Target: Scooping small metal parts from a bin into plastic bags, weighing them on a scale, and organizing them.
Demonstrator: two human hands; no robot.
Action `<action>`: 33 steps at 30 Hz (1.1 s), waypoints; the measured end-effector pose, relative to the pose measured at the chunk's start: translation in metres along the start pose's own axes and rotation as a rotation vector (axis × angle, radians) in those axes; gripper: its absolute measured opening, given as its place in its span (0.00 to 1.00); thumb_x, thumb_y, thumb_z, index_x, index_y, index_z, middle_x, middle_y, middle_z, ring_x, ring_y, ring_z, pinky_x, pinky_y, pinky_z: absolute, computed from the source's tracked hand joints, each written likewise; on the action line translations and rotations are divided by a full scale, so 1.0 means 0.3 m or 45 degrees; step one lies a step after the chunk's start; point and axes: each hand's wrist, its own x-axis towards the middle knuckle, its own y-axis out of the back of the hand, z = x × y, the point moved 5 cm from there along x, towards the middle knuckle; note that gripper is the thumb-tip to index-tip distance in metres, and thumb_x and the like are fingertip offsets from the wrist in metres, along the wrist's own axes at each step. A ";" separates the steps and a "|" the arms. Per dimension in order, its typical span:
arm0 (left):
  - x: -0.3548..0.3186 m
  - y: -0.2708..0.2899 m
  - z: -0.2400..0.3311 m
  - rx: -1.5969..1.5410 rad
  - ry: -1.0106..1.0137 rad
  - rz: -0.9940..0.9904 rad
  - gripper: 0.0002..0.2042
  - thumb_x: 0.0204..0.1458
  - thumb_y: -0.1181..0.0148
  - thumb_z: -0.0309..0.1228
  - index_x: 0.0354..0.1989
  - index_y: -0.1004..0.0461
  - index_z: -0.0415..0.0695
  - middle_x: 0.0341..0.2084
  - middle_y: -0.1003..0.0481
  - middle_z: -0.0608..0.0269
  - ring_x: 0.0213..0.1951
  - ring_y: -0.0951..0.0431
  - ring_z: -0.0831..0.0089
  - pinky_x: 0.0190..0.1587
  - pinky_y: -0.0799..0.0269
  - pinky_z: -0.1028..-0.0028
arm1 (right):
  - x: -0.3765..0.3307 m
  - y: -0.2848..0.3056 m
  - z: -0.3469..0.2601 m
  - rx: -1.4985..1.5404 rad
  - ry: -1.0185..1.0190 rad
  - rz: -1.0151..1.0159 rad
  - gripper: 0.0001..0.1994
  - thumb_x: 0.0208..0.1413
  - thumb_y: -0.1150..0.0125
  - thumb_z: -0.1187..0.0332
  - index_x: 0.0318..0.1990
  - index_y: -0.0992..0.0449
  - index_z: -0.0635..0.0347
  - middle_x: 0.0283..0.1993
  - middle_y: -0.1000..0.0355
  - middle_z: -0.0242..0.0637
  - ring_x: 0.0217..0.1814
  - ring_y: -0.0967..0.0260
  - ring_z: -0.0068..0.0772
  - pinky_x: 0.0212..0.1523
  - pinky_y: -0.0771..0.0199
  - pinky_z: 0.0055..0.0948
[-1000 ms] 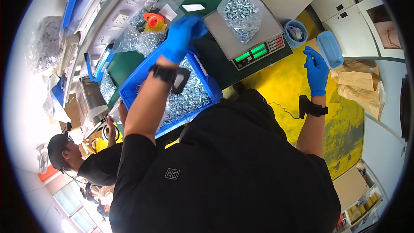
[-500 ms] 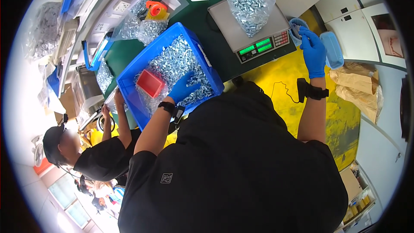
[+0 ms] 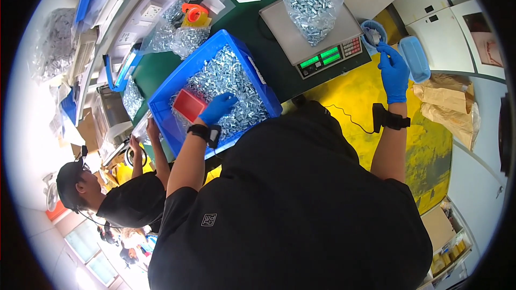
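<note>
While the left hand (image 3: 217,107) closes its grip on the red scoop (image 3: 189,104) in the blue bin (image 3: 161,108) of small metal parts (image 3: 231,78) on the worktop, the right hand (image 3: 393,71) pinches a small blue cup (image 3: 371,31); the rigid, light scoop should grow heavy when loaded, best held by its rear.

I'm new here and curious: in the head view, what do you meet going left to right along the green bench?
Red scoop → left hand in the blue bin → weighing scale → small blue tub → right hand → light-blue tray.
</note>
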 end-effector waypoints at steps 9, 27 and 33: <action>-0.106 0.011 0.633 -0.719 -0.371 -0.270 0.06 0.63 0.46 0.36 0.39 0.29 0.48 0.27 0.31 0.73 0.26 0.35 0.84 0.27 0.41 0.83 | -0.016 0.015 0.042 0.007 -0.010 0.049 0.10 0.61 0.44 0.70 0.46 0.20 0.61 0.48 0.21 0.35 0.36 0.26 0.22 0.35 0.27 0.21; 0.072 -0.100 0.996 -0.202 -0.749 0.353 0.13 0.60 0.46 0.34 0.45 0.25 0.35 0.35 0.21 0.53 0.37 0.19 0.63 0.42 0.23 0.69 | -0.081 0.071 0.091 0.055 -0.163 0.083 0.12 0.60 0.44 0.71 0.48 0.21 0.61 0.44 0.20 0.34 0.29 0.28 0.20 0.33 0.28 0.21; 0.108 0.089 0.264 0.713 -0.347 0.773 0.11 0.58 0.44 0.33 0.40 0.24 0.37 0.30 0.21 0.51 0.34 0.21 0.67 0.41 0.26 0.66 | -0.005 0.029 0.089 0.008 -0.123 0.016 0.12 0.61 0.45 0.70 0.49 0.21 0.61 0.45 0.21 0.34 0.31 0.29 0.20 0.33 0.28 0.20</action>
